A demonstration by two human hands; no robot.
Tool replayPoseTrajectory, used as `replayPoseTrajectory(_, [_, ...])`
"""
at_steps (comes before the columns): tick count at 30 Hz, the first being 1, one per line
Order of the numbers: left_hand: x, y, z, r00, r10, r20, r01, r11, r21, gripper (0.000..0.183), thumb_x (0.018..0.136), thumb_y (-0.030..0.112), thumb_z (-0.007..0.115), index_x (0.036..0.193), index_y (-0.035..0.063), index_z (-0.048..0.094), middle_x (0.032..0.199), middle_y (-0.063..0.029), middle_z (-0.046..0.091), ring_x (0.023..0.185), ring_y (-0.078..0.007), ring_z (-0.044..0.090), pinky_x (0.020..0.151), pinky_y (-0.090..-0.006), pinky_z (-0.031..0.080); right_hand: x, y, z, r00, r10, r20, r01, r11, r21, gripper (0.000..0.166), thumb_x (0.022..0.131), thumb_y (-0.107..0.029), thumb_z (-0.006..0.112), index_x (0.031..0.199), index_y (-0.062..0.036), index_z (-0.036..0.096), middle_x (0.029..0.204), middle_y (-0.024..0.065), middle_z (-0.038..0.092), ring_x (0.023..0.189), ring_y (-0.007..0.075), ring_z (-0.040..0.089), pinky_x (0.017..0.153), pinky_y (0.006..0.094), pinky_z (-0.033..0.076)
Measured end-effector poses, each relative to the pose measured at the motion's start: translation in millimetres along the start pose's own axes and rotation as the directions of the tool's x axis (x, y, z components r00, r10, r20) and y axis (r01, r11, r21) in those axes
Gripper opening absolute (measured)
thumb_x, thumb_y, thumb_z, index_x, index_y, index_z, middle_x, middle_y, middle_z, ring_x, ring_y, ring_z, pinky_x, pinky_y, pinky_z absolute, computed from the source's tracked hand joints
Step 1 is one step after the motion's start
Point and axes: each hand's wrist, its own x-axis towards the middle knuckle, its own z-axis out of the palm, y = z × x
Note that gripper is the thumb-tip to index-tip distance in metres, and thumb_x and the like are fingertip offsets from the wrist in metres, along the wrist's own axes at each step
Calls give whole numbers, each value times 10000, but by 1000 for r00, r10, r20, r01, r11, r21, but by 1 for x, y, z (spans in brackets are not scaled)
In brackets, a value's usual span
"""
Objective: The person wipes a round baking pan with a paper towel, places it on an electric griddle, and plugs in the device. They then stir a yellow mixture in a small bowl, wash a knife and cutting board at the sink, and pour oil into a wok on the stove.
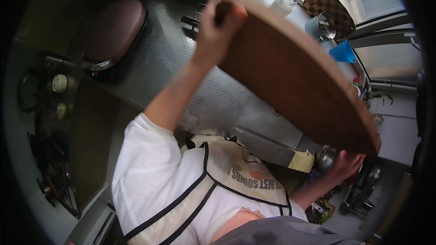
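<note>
A large, thick brown wooden board [286, 78], probably a cutting board, is raised and tilted before me, slightly blurred. My left hand [218, 30] grips its upper left end, around a dark spot that may be a handle hole. At the lower right end, the fingers of my right hand [347, 165] hold the bottom corner; part of their grip is hidden behind the board. Beneath the board lies a textured metal countertop [163, 44], with a smooth metal panel [262, 115] closer to my apron [238, 166].
A pink closed electric griddle [112, 30] with a lit display sits at left. Along the window stand a checkered board [330, 10], a light-blue pot [313, 27] and a blue plastic cup [344, 51]. A yellow cloth [302, 161] hangs over the counter's front edge.
</note>
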Motion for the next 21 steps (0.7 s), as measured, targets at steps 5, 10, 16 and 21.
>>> replayPoseTrajectory(5, [101,53,-53,976,-97,196,140,966,-219,645,871,452,605,1318,20,431,1065,-79,628,1026,-182,571,893,-330,437,29,43,86,864,86,496,-176,974,139,337,858,-380,611,1078,-125,597,1070,30,633,940,164,560,683,305,425])
replayPoseTrajectory(10, [173,45,-133,968,55,247,-1,978,-211,611,874,506,581,1226,12,513,1142,-77,608,1095,-175,542,950,-321,402,37,148,223,786,106,609,-287,935,208,180,859,-286,601,937,-124,599,883,-6,648,787,120,569,659,253,418])
replayPoseTrajectory(16, [200,-38,-191,991,20,130,18,958,-287,511,871,436,623,1173,31,542,1124,-77,613,1070,-171,555,946,-321,410,21,225,271,758,176,628,-332,933,139,111,841,-194,569,824,-85,576,777,-5,587,697,118,485,676,262,385])
replayPoseTrajectory(21, [194,-71,-204,991,-4,135,44,954,-296,495,870,417,633,1167,31,543,1116,-80,614,1046,-173,565,937,-331,420,33,267,268,743,261,617,-413,903,116,103,840,-174,542,839,-78,579,783,-5,587,683,116,485,663,237,384])
